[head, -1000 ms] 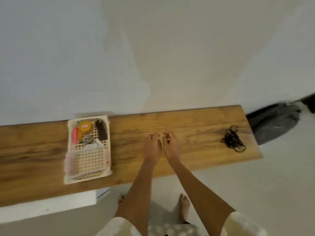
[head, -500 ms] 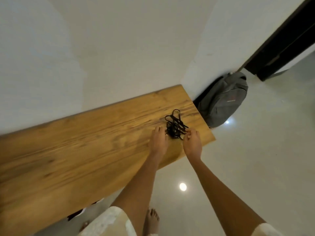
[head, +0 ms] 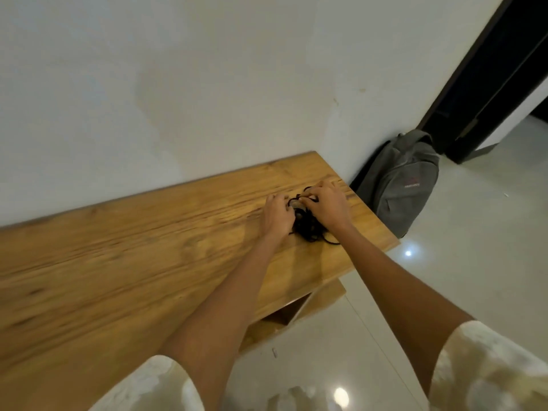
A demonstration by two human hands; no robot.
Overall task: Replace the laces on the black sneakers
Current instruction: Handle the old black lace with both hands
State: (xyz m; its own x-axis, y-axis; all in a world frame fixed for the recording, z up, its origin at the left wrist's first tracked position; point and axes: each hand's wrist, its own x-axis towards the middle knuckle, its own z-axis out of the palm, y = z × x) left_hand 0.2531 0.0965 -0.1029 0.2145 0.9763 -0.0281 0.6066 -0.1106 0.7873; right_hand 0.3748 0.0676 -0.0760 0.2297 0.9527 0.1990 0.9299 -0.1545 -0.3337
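Black laces (head: 310,229) bundled near the wooden bench's (head: 118,262) right end. Left hand (head: 275,215) and right hand (head: 326,204) both on the bundle, fingers curled into strands. Grey backpack (head: 400,185) beyond the bench's right end.

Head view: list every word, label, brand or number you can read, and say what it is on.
Grey backpack: one small line of pale print under a reddish mark, too blurred to read.
No readable text elsewhere: none on the wooden table, the black laces, the wall or the floor.

Head camera looks steeply down and forward onto the wooden table's (head: 148,262) right end, near
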